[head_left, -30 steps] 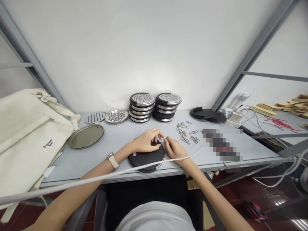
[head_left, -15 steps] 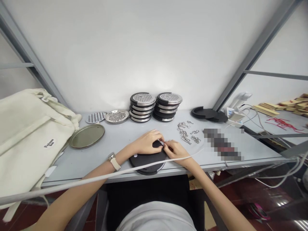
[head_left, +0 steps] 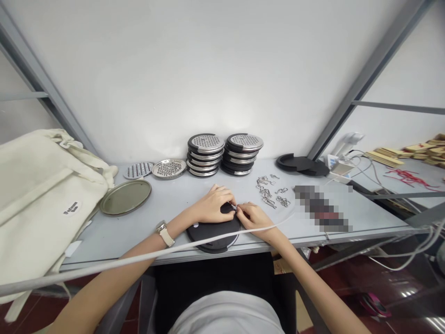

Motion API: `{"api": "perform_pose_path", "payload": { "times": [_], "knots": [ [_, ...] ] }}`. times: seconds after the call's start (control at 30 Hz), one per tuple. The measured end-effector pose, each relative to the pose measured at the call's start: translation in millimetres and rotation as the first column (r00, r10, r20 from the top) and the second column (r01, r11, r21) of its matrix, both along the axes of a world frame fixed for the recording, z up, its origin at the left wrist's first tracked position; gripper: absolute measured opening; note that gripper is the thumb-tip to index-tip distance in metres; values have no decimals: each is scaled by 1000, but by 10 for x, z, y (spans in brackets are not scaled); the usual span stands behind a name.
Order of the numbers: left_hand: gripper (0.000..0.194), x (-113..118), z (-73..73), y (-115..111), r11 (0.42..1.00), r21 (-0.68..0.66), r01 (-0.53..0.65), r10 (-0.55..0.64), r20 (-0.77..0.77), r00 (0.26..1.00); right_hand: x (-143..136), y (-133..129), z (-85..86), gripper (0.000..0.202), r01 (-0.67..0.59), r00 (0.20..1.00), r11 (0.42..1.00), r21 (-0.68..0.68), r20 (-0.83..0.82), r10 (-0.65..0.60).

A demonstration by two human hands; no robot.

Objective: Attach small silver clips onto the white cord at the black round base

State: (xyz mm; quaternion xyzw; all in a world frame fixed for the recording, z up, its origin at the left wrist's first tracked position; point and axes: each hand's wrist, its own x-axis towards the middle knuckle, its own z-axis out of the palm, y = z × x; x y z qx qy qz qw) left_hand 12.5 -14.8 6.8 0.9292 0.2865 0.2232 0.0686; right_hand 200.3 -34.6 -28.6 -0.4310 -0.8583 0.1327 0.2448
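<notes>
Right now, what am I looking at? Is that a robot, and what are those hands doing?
No robot here! These are a person's own bare hands. The pictures come from one camera worn on the person's head, looking forward and down.

The left hand rests on a round black piece. The right hand is beside it. Their fingertips meet around a small shiny thing, too tiny to name.

On the grey table stand two stacks of round graters. Little metal clips lie to the right, and a big cream bag is on the left.
</notes>
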Motion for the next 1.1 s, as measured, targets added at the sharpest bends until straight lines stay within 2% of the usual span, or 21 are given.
{"api": "perform_pose_path", "payload": {
  "times": [0.37, 0.5, 0.63, 0.87, 1.1],
  "knots": [
    [12, -6, 10, -16, 999, 25, -25, 25, 17, 1000, -13, 14, -6, 31, -5, 1000, 1000, 10, -7, 5],
    [25, -7, 22, -26, 998, -41, 38, -35, 61, 998, -6, 4, 4, 31, -1, 1000, 1000, -2, -6, 1],
    [38, -6, 11, -35, 995, -96, 24, -14, 100, 995, -8, -7, 14, 32, -15, 1000, 1000, -9, -14, 15],
    [40, -21, -23, -30, 981, -195, -3, 24, 103, 994, -9, -10, 14, 32, -12, 1000, 1000, -11, -28, 12],
    [43, -28, -26, -29, 975, -221, 8, 17, 108, 994, 5, 1, 4, 33, -33, 998, 999, -26, -52, 31]
  ]
}}
